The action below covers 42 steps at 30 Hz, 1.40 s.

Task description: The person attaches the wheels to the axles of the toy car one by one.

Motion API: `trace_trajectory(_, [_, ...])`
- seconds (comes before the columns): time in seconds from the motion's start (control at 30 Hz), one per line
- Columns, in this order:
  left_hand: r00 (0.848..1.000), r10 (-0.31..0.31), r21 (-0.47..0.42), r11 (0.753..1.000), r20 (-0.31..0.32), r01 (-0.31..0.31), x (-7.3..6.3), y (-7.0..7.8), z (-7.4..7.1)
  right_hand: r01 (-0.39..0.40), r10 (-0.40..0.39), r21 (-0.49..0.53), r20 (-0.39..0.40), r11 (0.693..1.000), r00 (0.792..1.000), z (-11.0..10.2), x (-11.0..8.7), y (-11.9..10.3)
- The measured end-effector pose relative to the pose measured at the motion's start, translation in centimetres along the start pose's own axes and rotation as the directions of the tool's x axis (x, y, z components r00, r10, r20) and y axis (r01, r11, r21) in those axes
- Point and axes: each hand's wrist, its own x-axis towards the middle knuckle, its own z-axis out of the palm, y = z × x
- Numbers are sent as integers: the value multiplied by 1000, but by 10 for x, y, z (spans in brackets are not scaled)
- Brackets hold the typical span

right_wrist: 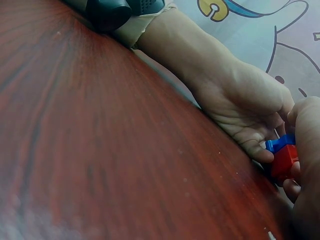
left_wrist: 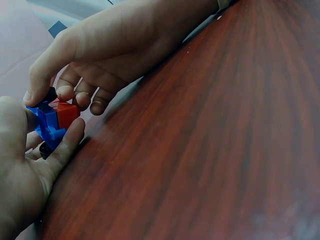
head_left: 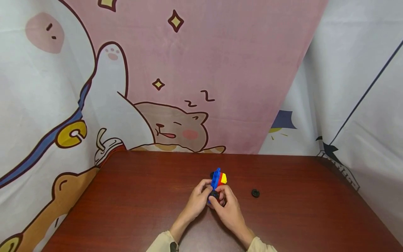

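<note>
Over the table, both hands hold a small block-built toy car (head_left: pixel 216 179) with a blue base, red blocks and a yellow block (head_left: pixel 224 178) on one side. My left hand (head_left: pixel 196 201) grips the blue base, thumb and fingers on either side of it. At the toy's near end, my right hand (head_left: pixel 231 211) pinches a black wheel (head_left: pixel 213 194) between thumb and fingers. Another dark wheel shows at the far end, partly behind the blue base. Red blocks (left_wrist: pixel 68 115) face the table in the left wrist view. Fingers hide much of the toy in the right wrist view.
A loose black tire (head_left: pixel 255 193) lies on the dark red-brown wooden table (head_left: pixel 141 196), to the right of the hands. Behind the table hangs a cloth (head_left: pixel 239 70) printed with cartoon animals, and white cloth drapes down the right side.
</note>
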Motion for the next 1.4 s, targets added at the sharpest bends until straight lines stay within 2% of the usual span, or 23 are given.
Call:
trace_trajectory(0.13, [1000,-2,-36,999,9,2,9,-22,1,-10,10,6,4,1000,1000,0,0,-1])
trace_trajectory(0.43, [999,-14,-97,995,37,17,8,-22,2,-9,9,10,3,1000,1000,-1,1,-1])
trace_trajectory(0.67, [1000,-4,-51,999,20,5,9,-22,2,-7,7,12,3,1000,1000,0,1,-2])
trace_trajectory(0.87, [1000,-14,-53,998,22,16,10,-23,3,3,-3,6,0,1000,1000,0,0,-1])
trace_trajectory(1.1, [1000,7,4,1000,-7,-7,10,-24,3,14,-14,18,-11,1000,1000,0,0,1])
trace_trajectory(1.4, [1000,-14,-96,995,18,16,8,-21,1,45,-45,14,-29,999,999,1,0,2])
